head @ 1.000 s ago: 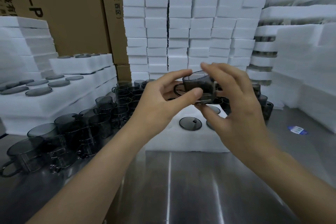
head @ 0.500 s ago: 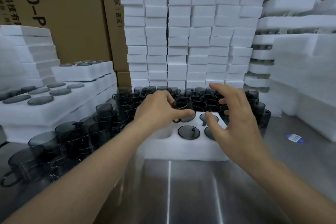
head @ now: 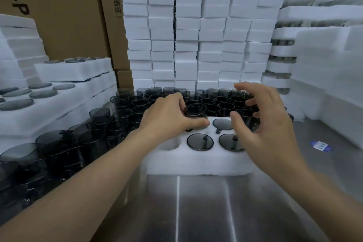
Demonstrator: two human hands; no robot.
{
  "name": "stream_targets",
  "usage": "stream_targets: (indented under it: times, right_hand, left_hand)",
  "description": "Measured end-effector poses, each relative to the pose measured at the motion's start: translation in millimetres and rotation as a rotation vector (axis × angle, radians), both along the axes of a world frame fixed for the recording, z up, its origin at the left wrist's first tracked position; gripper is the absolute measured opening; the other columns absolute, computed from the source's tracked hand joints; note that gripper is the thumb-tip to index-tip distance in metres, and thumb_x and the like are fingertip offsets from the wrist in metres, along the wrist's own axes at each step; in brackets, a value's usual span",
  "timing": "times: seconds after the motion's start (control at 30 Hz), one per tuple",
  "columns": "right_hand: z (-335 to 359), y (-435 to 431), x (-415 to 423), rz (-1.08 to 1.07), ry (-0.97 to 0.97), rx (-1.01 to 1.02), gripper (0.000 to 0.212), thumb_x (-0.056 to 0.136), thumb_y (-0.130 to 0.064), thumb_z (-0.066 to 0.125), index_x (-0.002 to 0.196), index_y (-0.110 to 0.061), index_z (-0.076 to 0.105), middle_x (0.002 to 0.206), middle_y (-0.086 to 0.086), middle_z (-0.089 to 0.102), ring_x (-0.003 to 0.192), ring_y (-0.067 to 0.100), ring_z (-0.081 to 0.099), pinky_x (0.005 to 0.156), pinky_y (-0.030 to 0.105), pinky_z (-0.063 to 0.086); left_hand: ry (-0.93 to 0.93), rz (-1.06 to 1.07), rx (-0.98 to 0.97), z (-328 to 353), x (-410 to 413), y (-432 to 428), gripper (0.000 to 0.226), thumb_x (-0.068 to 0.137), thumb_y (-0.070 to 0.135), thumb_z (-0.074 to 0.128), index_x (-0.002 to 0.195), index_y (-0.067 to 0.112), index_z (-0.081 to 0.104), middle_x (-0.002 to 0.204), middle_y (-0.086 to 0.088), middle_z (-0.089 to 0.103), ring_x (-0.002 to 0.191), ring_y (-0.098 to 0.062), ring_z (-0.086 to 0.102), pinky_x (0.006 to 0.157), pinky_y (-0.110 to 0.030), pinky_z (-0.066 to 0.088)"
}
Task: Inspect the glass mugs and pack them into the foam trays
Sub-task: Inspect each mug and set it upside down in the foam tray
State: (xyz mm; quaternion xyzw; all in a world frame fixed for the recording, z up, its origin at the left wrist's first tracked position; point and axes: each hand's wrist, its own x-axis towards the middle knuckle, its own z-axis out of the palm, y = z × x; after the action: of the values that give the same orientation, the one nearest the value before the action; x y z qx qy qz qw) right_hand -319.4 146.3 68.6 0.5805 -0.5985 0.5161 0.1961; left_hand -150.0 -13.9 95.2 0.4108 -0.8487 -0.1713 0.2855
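Note:
A white foam tray [head: 198,160] lies on the steel table in front of me. Three smoky glass mugs [head: 200,142] sit upside down in its pockets, bases up. An empty pocket [head: 169,144] shows at the tray's front left. My left hand [head: 167,119] grips another smoky mug [head: 195,112] at the tray's back left pocket, partly sunk in. My right hand [head: 259,122] hovers open above the tray's right side, fingers spread, holding nothing.
Several loose smoky mugs [head: 212,102] crowd the table behind the tray and to the left [head: 59,147]. Filled foam trays [head: 59,96] are stacked at left. Foam block stacks [head: 196,35] and cardboard boxes [head: 64,12] stand behind; more foam [head: 324,84] at right. A blue sticker [head: 320,146] lies on the table.
Both hands brought the mug down from in front of me to the tray. My right hand let go of it and opened; my left hand lowered it into the back left pocket.

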Motion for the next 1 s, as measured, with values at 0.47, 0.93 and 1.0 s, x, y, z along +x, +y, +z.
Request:
stream_targets:
  times: [0.47, 0.93, 1.0]
  right_hand:
    - [-32, -7, -80, -0.524, -0.171, 0.422, 0.063, 0.094, -0.006, 0.058, 0.156, -0.018, 0.048, 0.158, 0.008, 0.044, 0.143, 0.034, 0.035, 0.117, 0.052, 0.035]
    - [-37, -6, -94, -0.565, -0.334, 0.581, 0.070, 0.097, -0.024, 0.068, 0.161, -0.023, 0.040, 0.165, 0.006, 0.031, 0.149, 0.036, 0.029, 0.118, 0.053, 0.034]
    - [-38, -6, -95, -0.563, -0.342, 0.575, 0.072, 0.096, -0.024, 0.068, 0.162, -0.022, 0.039, 0.166, 0.006, 0.030, 0.149, 0.036, 0.028, 0.118, 0.053, 0.033]
  left_hand:
    - [-0.321, -0.327, -0.166, -5, -6, 18, 0.078, 0.096, 0.086, 0.036, 0.166, 0.054, 0.019, 0.174, 0.028, 0.014, 0.161, -0.001, 0.012, 0.128, -0.040, 0.022]
    - [-0.308, -0.368, 0.114, -4, -13, 11, 0.064, 0.112, 0.057, 0.035, 0.171, 0.036, 0.019, 0.177, 0.016, 0.015, 0.164, -0.008, 0.009, 0.130, -0.031, 0.005]
    - [-0.423, -0.386, 0.095, -4, -14, 12, 0.073, 0.109, 0.067, 0.029, 0.172, 0.036, 0.007, 0.178, 0.017, -0.002, 0.164, -0.006, -0.007, 0.133, -0.040, -0.007]
